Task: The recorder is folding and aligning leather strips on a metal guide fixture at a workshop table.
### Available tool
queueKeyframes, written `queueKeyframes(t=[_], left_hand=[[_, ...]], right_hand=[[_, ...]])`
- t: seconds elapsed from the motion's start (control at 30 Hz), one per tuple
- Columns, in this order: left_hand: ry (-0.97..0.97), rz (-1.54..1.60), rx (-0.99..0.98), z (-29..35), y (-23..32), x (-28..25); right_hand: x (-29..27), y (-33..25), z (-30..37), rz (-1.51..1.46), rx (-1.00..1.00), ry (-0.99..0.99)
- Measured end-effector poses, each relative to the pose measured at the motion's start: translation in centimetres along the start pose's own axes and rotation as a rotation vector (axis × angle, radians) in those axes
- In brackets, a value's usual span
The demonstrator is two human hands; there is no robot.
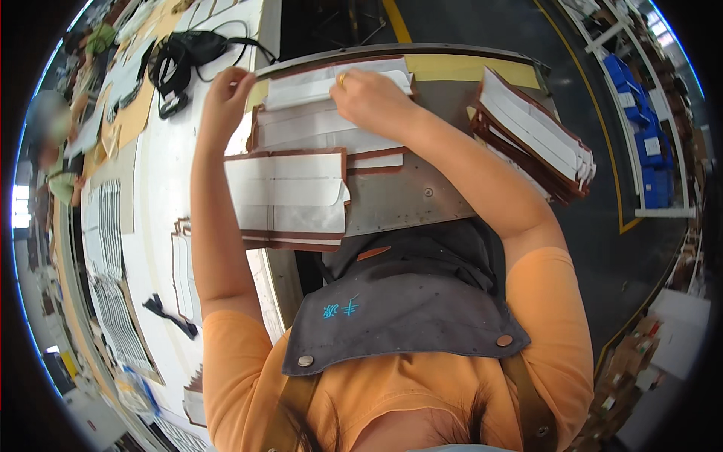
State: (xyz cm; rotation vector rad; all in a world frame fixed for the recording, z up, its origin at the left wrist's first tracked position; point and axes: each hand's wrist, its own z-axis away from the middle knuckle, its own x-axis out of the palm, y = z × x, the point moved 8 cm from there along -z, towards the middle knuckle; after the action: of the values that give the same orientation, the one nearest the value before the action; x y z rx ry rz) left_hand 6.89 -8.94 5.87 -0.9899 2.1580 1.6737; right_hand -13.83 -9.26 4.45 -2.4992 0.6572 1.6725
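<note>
Flat brown-edged panels with white faces lie overlapped on a metal work surface in front of me. My right hand is over the far panel, its fingers curled and pinched at that panel's near edge. A ring shows on one finger. Beside the far panel's left end is my left hand, raised, with fingers and thumb drawn together; whatever they hold is too small to tell. Closer to me, a stack of similar panels lies by my left forearm.
A thicker panel stack leans at the surface's right end. A yellow strip runs along the far edge. Left are a white table, a black strapped item with cords and a black strip. Blue bins stand far right.
</note>
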Motion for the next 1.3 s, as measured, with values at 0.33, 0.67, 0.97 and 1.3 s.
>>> queueKeyframes(t=[0.33, 0.67, 0.97, 1.3], left_hand=[[-0.457, -0.579, 0.236, 5.7, 3.9, 6.7], [-0.428, -0.645, 0.231, 5.1, 2.7, 7.2], [-0.540, -0.255, 0.458, 10.8, 11.5, 9.5], [-0.547, -0.235, 0.597, 14.0, 10.7, 11.1]], right_hand=[[-26.2, 7.0, 15.8, 0.575, 0.505, 0.710], [-14.1, 6.0, 19.4, 0.044, 0.784, 0.088], [-2.1, 5.9, 6.2, -0.197, 0.563, 0.050], [3.4, 9.8, 6.1, -0.549, 0.810, -0.230]])
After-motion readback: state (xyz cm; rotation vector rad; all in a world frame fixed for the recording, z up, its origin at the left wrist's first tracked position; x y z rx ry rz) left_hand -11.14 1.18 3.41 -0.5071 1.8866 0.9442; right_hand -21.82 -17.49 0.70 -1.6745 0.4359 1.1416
